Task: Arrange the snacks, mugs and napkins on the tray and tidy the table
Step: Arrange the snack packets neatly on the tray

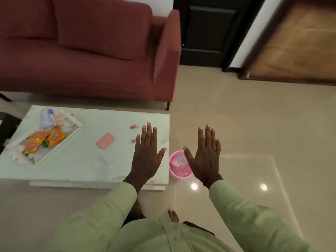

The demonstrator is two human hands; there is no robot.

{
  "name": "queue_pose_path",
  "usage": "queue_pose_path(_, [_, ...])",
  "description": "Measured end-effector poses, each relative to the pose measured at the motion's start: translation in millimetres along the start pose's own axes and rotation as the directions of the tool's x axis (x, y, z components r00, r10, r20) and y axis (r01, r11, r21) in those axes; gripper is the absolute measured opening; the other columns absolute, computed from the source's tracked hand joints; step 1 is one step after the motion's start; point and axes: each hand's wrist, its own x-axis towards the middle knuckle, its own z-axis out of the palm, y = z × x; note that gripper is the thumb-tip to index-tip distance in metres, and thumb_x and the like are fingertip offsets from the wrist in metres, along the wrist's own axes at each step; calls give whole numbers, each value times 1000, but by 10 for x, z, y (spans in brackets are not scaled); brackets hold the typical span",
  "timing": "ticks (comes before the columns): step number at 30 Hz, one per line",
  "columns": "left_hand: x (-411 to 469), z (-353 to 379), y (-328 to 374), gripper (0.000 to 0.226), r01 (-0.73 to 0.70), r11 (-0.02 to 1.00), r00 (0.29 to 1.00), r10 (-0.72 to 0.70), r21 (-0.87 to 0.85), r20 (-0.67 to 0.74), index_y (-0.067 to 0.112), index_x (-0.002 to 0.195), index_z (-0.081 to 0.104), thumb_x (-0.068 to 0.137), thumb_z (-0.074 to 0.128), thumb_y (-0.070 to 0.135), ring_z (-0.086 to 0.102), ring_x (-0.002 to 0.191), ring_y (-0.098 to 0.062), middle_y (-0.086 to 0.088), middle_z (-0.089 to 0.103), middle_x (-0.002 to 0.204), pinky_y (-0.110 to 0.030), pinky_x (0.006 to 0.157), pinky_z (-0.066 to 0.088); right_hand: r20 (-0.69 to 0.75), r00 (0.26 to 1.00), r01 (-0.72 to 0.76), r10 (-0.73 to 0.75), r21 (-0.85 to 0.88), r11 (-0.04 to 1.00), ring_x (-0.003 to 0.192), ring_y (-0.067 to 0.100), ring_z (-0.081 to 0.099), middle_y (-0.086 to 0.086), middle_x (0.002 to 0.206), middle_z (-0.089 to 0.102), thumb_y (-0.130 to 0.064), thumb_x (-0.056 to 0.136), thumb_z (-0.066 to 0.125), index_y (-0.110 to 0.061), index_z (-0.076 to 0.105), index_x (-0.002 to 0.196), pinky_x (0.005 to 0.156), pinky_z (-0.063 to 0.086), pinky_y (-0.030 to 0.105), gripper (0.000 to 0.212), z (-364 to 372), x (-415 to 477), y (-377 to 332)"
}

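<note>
A white tray point(71, 132) lies at the left of the white table point(101, 160). On it are orange snack packets point(44, 140), a clear plastic bottle point(47, 118) and pale items I cannot make out. A pink flat object point(105, 140) and two small red wrappers point(134, 126) point(134, 140) lie on the table to the right of the tray. My left hand point(146, 153) is held flat and open above the table's right end. My right hand point(205, 155) is flat and open over the floor, beyond the table's edge. Both hands hold nothing.
A pink bin point(177, 169) with crumpled waste inside stands on the floor at the table's right edge, partly behind my right hand. A red sofa point(87, 51) stands behind the table. Glossy tiled floor point(254, 133) stretches to the right, with doors beyond.
</note>
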Motion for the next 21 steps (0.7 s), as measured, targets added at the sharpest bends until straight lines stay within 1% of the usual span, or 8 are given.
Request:
queue_pose_path(3, [-196, -142, -431, 79, 88, 996, 996, -87, 19, -34, 13, 155, 8, 96, 32, 59, 0, 151, -30, -12, 0, 164, -46, 119, 13, 21, 995, 94, -94, 9, 996, 154, 24, -2, 3, 167, 0, -60, 92, 42, -26, 6, 158, 121, 10, 52, 83, 173, 70, -447])
queue_pose_path(5, [-371, -235, -820, 78, 144, 989, 988, -143, 21, -54, 13, 155, 8, 96, 32, 58, 1, 151, -30, -12, -1, 164, -46, 119, 11, 42, 985, 164, -165, 23, 986, 154, 24, -2, 2, 167, -1, -59, 91, 44, -26, 5, 158, 122, 11, 53, 84, 326, 70, -830])
queue_pose_path(8, [-597, -405, -1469, 78, 230, 973, 971, -228, 19, -73, 13, 155, 9, 96, 29, 59, 2, 151, -30, -12, -2, 164, -46, 119, 11, 39, 965, 257, -259, 58, 965, 154, 23, -2, 1, 167, 1, -57, 90, 47, -27, 5, 157, 121, 14, 54, 85, 581, 31, -1450])
queue_pose_path(11, [-932, -559, -2251, 79, 287, 958, 954, -284, 20, -97, 11, 155, 6, 96, 28, 59, 1, 151, -30, -13, -2, 164, -47, 119, 14, 77, 935, 340, -347, 97, 935, 154, 22, -3, 1, 167, 0, -57, 89, 47, -27, 6, 158, 121, 12, 54, 85, 891, -94, -2199])
queue_pose_path(15, [-1314, -795, -3270, 82, 330, 943, 941, -324, 49, -94, 11, 155, 8, 94, 29, 62, 9, 150, -32, -15, 8, 163, -47, 119, 18, 102, 912, 386, -397, 108, 916, 154, 24, -5, 2, 167, -2, -56, 90, 47, -25, 8, 158, 121, 12, 54, 85, 1325, -307, -3182])
queue_pose_path(18, [-1499, -1019, -3935, 83, 362, 931, 931, -357, 57, -81, 8, 154, 15, 93, 31, 61, 17, 149, -34, -17, 16, 161, -49, 118, 22, 122, 899, 409, -420, 107, 906, 154, 23, -4, 2, 167, -1, -57, 89, 47, -24, 11, 157, 121, 11, 53, 84, 1600, -428, -3800])
queue_pose_path(21, [-1653, -1178, -4493, 81, 378, 924, 924, -375, 50, -74, 7, 154, 17, 93, 34, 58, 12, 150, -33, -16, 13, 162, -50, 118, 21, 148, 899, 398, -411, 114, 910, 154, 23, -4, 1, 167, -1, -58, 89, 45, -25, 10, 157, 121, 11, 53, 83, 1812, -530, -4285])
